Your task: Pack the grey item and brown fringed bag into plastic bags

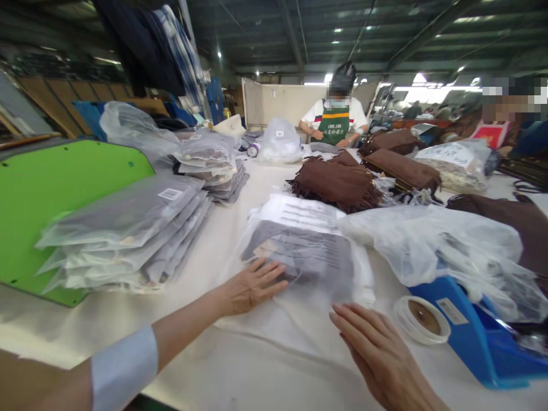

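Note:
A grey item in a clear plastic bag (317, 257) lies flat on the white tabletop, on top of what look like more white plastic bags. My left hand (252, 285) rests on the bag's near left part, fingers spread. A small tan patch shows through the plastic just beyond those fingertips. At the bag's near right corner is my right hand (381, 348), fingers stretched out and side by side, holding nothing. Whether its fingertips touch the plastic I cannot tell.
Stacks of bagged grey items (128, 222) lie at left, beside a green board (64, 171). Brown fringed pieces (334, 182) are at the back right. Near my right hand are a tape roll (422, 319) and a blue bin (458, 331). A co-worker (336, 123) stands across the table.

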`<state>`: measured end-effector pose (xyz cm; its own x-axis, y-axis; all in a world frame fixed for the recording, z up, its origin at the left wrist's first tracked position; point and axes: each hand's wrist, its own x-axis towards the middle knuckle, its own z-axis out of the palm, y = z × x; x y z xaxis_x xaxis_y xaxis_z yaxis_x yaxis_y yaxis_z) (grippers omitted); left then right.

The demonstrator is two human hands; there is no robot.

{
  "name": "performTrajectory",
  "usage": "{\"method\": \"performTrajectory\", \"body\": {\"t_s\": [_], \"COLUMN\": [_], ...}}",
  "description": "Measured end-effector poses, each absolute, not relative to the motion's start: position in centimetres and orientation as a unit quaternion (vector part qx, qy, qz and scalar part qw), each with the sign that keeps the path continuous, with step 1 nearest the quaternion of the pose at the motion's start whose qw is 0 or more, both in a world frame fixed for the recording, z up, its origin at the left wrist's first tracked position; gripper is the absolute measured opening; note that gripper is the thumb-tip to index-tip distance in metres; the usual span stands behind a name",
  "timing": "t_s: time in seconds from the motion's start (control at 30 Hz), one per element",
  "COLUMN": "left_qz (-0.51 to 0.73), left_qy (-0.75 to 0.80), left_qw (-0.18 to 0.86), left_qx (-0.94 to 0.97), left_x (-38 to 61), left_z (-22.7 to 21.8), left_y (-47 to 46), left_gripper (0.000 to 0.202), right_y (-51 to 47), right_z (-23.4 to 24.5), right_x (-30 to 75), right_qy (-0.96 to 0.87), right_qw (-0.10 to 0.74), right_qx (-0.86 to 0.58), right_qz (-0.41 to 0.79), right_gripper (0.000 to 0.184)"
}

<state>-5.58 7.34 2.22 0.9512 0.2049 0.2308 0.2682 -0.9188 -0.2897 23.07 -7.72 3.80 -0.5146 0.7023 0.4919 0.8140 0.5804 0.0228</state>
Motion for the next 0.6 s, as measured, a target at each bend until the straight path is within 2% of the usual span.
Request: {"method": "performTrajectory", "body": {"t_s": [0.13,0.3,0.37,0.6], "left_qz": [-0.065,-0.073,-0.062,-0.061], "left_qy": [-0.075,-0.081,-0.078,-0.101], "left_qw": [0.18,0.213,0.22,0.051], "left_qx": [-0.979,-0.971,-0.97,-0.992], "left_x": [-9.2,-12.2,-12.7,-12.6], "left_z": [3.4,4.3,4.3,3.7], "left_y": [8.3,9.4,9.6,10.1], "left_gripper": [0.039,0.031,0.034,0.045], "right_y": [-3.7,-4.0,-4.5,-4.9], "right_z": [2.6,1.2,1.0,1.1], "right_x": [24.6,26.8,27.9,29.9], "right_qy": [-0.871,-0.849,-0.855,-0.891], "right_qw": [0.133,0.169,0.173,0.091], "right_qx": [-0.469,-0.5,-0.488,-0.444], "right_qz": [-0.054,0.014,0.031,-0.028], "right_gripper": [0.03,0.034,0.039,0.064]}}
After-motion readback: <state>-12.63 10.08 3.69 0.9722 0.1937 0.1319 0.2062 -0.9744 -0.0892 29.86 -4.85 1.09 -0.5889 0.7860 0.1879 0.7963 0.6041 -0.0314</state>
